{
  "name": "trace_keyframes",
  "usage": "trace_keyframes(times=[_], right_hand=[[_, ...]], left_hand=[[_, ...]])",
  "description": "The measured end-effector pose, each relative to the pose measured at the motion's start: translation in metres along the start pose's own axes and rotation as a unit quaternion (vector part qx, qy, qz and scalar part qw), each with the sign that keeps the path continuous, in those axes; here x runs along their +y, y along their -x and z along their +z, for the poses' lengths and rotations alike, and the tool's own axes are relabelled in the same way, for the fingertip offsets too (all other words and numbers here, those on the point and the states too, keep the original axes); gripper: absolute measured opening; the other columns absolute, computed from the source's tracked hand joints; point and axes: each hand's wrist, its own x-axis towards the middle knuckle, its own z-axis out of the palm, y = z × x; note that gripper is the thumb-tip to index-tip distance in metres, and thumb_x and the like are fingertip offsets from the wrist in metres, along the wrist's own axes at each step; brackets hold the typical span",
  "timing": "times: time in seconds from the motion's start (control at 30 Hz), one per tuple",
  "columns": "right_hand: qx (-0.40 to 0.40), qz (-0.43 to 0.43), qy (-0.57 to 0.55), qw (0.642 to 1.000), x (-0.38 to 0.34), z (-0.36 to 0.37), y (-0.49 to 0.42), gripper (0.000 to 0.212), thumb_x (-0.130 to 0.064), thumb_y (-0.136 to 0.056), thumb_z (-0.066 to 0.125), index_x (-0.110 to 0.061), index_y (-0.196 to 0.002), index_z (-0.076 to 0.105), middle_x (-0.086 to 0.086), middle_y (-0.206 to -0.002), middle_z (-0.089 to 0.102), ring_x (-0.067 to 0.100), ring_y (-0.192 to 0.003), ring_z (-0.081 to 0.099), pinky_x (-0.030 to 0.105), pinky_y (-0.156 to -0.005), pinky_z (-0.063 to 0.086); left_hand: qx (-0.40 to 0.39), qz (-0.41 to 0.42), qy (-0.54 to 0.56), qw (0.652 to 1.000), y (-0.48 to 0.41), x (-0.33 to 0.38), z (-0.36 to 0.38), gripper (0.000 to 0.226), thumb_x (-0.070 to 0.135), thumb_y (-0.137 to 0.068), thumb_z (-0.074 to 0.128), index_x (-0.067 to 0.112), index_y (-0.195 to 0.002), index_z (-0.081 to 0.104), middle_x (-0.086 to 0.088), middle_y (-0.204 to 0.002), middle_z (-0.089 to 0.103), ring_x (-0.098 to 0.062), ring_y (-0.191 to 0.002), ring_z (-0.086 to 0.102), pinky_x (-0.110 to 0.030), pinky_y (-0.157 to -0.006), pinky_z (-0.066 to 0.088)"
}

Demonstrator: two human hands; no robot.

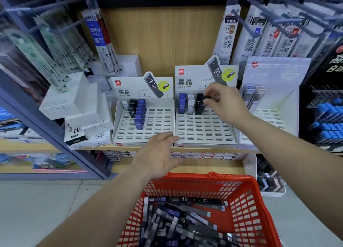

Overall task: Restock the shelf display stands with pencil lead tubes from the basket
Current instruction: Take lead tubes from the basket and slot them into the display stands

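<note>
the black pencil lead tube (202, 106) stands almost upright in the back row of the right display stand (204, 144), centre right of the frame. its long axis runs top to bottom, the cap leaning slightly right. it sits just right of a second black tube (198, 101), with a pale tube (190, 106) and a blue tube (182, 103) further left in the same row.

the right hand (225, 102) is the one on it. its fingers (210, 99) are pinched on the cap end, so the tube runs down and a little left from them. whether the foot is fully home in its slot cannot be told. this looks like the seating step, and the next move likely calls for a push straight down along the tube, then a release.

the right arm reaches up from the lower right of the frame, the wrist bent over the stand. the left hand (159, 154) lies with straight, loosely spread fingers on the front rims where this stand meets the left display stand (141, 142), holding nothing, probably steadying them. it is the hand nearer the red basket (213, 178) at bottom centre, where loose tubes (181, 219) lie heaped every way. most slots in both stands are unfilled, so the restocking seems far from done.
</note>
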Motion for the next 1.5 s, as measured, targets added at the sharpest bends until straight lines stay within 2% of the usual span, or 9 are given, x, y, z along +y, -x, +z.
trace_keyframes(times=[0.2,0.37,0.57,0.7,0.87,1.1,1.2,1.33,1.5], right_hand=[[0.001,0.0,0.045,0.999,-0.008,0.013,0.005,0.014,-0.013,-0.095,0.066,-0.015,-0.108,0.07,-0.002,-0.093,0.069,0.014,-0.081,0.064,0.012,-0.072,0.045],[0.022,-0.008,0.09,0.996,-0.029,-0.008,0.02,0.023,-0.026,-0.091,0.071,-0.02,-0.112,0.069,-0.002,-0.104,0.063,0.02,-0.091,0.063,0.035,-0.081,0.052],[-0.083,0.009,0.087,0.993,-0.047,-0.019,0.098,0.019,-0.032,-0.088,0.073,-0.023,-0.105,0.068,-0.004,-0.103,0.066,0.014,-0.086,0.06,0.034,-0.08,0.051],[-0.243,0.031,0.156,0.957,-0.038,0.002,0.162,0.025,-0.039,-0.088,0.073,-0.022,-0.105,0.068,-0.004,-0.105,0.067,0.017,-0.097,0.063,0.031,-0.079,0.049],[-0.394,0.07,0.219,0.89,-0.003,0.044,0.233,0.044,-0.046,-0.088,0.072,-0.021,-0.124,0.062,0.002,-0.122,0.065,0.022,-0.109,0.06,0.039,-0.093,0.051],[-0.451,0.181,0.156,0.86,0.064,0.109,0.298,0.061,-0.044,-0.09,0.07,-0.016,-0.139,0.05,0.006,-0.131,0.06,0.024,-0.11,0.061,0.038,-0.093,0.051],[-0.459,0.215,0.145,0.85,0.094,0.133,0.316,0.085,-0.052,-0.084,0.075,-0.021,-0.152,0.034,0.008,-0.149,0.046,0.028,-0.13,0.049,0.041,-0.105,0.044],[-0.482,0.249,0.126,0.831,0.125,0.159,0.328,0.115,-0.065,-0.072,0.078,-0.029,-0.16,0.013,0.006,-0.167,0.013,0.032,-0.151,0.017,0.05,-0.12,0.025],[-0.497,0.237,0.126,0.825,0.151,0.183,0.338,0.122,-0.075,-0.064,0.076,-0.03,-0.159,0.013,-0.001,-0.167,0.009,0.028,-0.15,0.018,0.045,-0.117,0.028]], left_hand=[[0.0,0.009,-0.014,1.0,0.002,0.0,0.001,0.075,0.048,-0.097,0.061,0.031,-0.16,0.023,0.011,-0.168,0.014,-0.018,-0.154,0.014,-0.037,-0.125,0.018],[0.021,0.008,0.035,0.999,0.015,0.005,-0.009,0.067,0.04,-0.098,0.061,0.028,-0.156,0.032,0.006,-0.163,0.029,-0.018,-0.149,0.028,-0.036,-0.12,0.028],[0.019,0.007,0.047,0.999,0.06,0.009,-0.004,0.047,0.042,-0.097,0.063,0.024,-0.139,0.053,0.002,-0.143,0.056,-0.019,-0.126,0.055,-0.034,-0.104,0.043],[-0.051,-0.003,-0.021,0.998,0.087,-0.004,0.03,0.044,0.042,-0.096,0.063,0.024,-0.136,0.055,0.002,-0.133,0.063,-0.021,-0.119,0.06,-0.033,-0.093,0.048],[-0.117,-0.04,-0.048,0.991,0.108,-0.03,0.097,0.045,0.04,-0.097,0.062,0.019,-0.136,0.053,-0.005,-0.134,0.059,-0.026,-0.121,0.056,-0.039,-0.101,0.047],[-0.234,-0.084,-0.008,0.969,0.121,-0.058,0.191,0.061,0.041,-0.1,0.061,0.015,-0.151,0.038,-0.01,-0.151,0.044,-0.029,-0.131,0.05,-0.036,-0.104,0.042],[-0.254,-0.099,-0.002,0.962,0.111,-0.068,0.213,0.068,0.044,-0.098,0.063,0.018,-0.154,0.035,-0.01,-0.157,0.038,-0.031,-0.13,0.053,-0.036,-0.1,0.043],[-0.267,-0.114,0.026,0.957,0.093,-0.081,0.246,0.079,0.048,-0.093,0.069,0.023,-0.156,0.029,-0.006,-0.165,0.024,-0.031,-0.147,0.03,-0.041,-0.106,0.042],[-0.237,-0.099,0.017,0.966,0.076,-0.078,0.296,0.101,0.059,-0.08,0.077,0.029,-0.158,0.019,0.002,-0.164,0.014,-0.029,-0.152,0.009,-0.048,-0.119,0.024]])
